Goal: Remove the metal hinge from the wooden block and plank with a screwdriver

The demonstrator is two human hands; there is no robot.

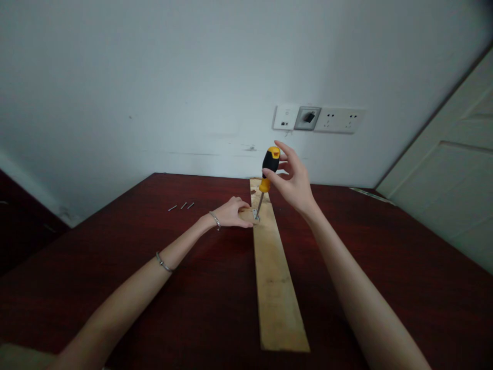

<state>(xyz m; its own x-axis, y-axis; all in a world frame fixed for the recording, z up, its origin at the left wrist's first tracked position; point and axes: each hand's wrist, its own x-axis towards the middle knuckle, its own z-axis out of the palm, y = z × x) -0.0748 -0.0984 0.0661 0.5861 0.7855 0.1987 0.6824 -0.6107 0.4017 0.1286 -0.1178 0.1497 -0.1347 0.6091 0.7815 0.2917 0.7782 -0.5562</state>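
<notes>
My right hand (290, 180) has its fingers around the handle of a yellow and black screwdriver (271, 160), which stands slightly tilted, shaft downward. Its tip meets a small metal bracket (254, 213) on a long, pale wooden board (271, 267). From the left, my left hand (233, 211) grips a small wooden block (246, 215) between thumb and fingers, against the board beside the bracket. The screw under the tip is too small to make out. Several loose screws (184, 205) lie on the table left of my left hand.
The dark red table (208, 298) reaches back to a white wall carrying a row of sockets (339, 119) with a black plug (309, 118). A pale door (458, 154) stands at the right. A thin strip (372, 195) lies by the table's far right edge.
</notes>
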